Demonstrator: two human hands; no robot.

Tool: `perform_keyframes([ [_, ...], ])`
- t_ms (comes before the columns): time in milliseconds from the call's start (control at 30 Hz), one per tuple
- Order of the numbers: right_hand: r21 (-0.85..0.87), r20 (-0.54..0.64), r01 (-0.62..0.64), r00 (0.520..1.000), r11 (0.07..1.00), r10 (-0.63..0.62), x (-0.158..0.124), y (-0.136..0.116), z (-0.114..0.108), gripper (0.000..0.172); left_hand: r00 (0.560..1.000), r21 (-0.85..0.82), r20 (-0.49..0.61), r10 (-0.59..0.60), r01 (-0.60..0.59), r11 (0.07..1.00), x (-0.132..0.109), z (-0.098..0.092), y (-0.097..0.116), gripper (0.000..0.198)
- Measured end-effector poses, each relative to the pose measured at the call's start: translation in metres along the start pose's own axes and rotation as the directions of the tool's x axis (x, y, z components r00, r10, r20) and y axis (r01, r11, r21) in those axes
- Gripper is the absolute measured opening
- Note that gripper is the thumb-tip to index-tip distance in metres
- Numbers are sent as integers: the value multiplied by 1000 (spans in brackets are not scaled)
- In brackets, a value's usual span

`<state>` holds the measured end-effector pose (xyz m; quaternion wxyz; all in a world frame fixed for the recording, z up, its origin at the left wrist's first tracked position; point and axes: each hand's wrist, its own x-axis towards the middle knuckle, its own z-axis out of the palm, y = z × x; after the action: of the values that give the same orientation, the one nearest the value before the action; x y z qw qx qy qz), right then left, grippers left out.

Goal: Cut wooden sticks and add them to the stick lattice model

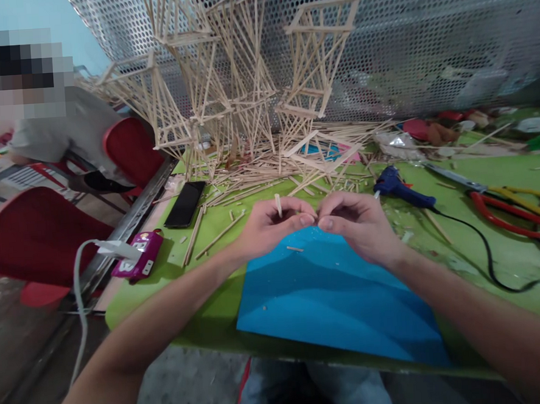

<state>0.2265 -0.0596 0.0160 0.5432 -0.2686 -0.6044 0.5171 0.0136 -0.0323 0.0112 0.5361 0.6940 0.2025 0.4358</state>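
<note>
My left hand [276, 226] is closed in a pinch, with the pale end of a thin wooden stick [278, 206] poking up from its curled fingers. My right hand [356, 224] pinches as well, thumb against forefinger. The fingertips of both hands meet above the far edge of a blue sheet [321, 296]; whatever small piece lies between them is mostly hidden. A short bit of stick [295, 249] rests on the sheet. Just beyond my right hand lies a blue glue gun [404, 188], its nozzle close to the knuckles.
Towers of glued sticks [247, 63] stand at the back amid loose sticks [250, 173]. On the left are a phone [185, 205] and a purple power adapter [138, 256]. Large scissors [494, 203] lie right, near the glue gun's cord [488, 256]. A person [73, 128] sits beyond red chairs.
</note>
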Motion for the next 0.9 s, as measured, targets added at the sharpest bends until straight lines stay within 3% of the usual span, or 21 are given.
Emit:
perform_keyframes([
  [333,-13,-8,0,1000,1000,0,0,-2,1,18,999,-6,-33,39,-39,999,-5,6,5,33],
  [500,-194,-27,107,993,975,-114,-3,-7,4,14,988,90,-132,84,-73,993,-7,8,0,35],
  [633,-306,-93,135,981,942,-171,-6,-8,8,18,969,237,-162,186,-145,961,-6,8,-4,35],
  [800,-408,-92,127,979,904,-179,-8,-8,9,15,907,430,-115,406,-323,843,-2,4,-6,29],
  [900,-477,-87,145,973,867,-211,-8,-8,9,11,823,548,-63,564,-444,709,1,-2,-11,26],
])
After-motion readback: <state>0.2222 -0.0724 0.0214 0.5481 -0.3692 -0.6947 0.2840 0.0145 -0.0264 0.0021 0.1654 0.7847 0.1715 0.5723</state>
